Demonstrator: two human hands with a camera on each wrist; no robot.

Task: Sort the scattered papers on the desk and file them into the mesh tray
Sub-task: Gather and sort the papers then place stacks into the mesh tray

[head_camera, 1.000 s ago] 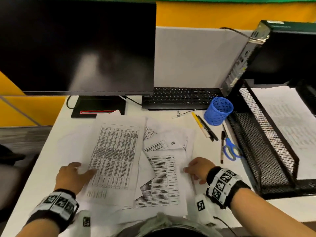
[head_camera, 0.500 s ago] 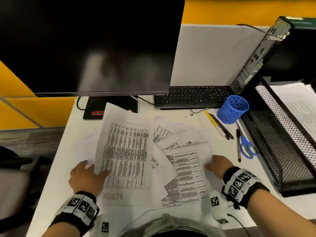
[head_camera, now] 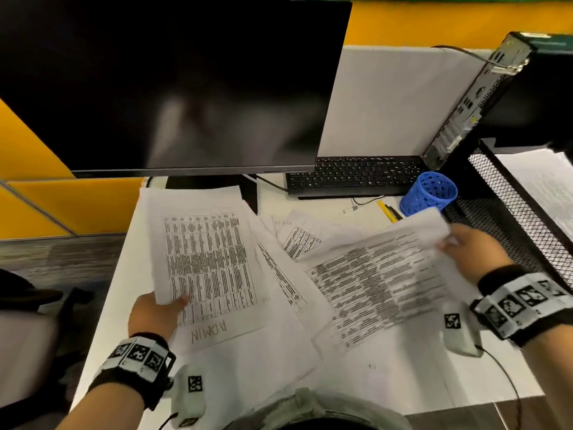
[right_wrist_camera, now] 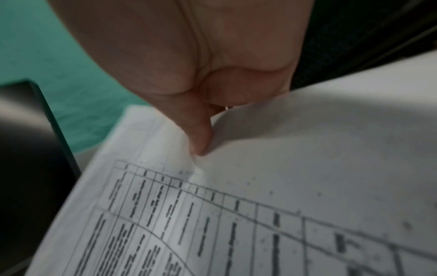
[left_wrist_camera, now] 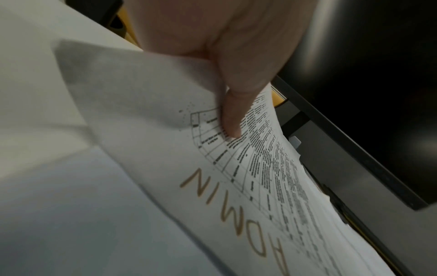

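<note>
My left hand (head_camera: 161,308) pinches the near left corner of a printed table sheet marked ADMIN (head_camera: 204,262), lifted off the desk; the left wrist view shows the thumb (left_wrist_camera: 232,119) on top of the ADMIN sheet (left_wrist_camera: 212,177). My right hand (head_camera: 465,252) pinches the right edge of another printed sheet (head_camera: 378,283), raised and curled; in the right wrist view the thumb (right_wrist_camera: 198,138) presses on that sheet (right_wrist_camera: 212,214). More loose papers (head_camera: 297,240) lie between and under them. The black mesh tray (head_camera: 511,212) stands at the right, with paper in it.
A dark monitor (head_camera: 173,82) stands behind the papers, with a black keyboard (head_camera: 356,175) to its right. A blue mesh pen cup (head_camera: 429,193) and pens (head_camera: 387,211) sit beside the tray. A computer tower (head_camera: 483,97) stands at the back right. An office chair (head_camera: 24,305) is at the left.
Both hands have gone from resting flat on the pile to pinching a sheet each and lifting it. The right hand moved right, towards the tray. The view shifted closer.
</note>
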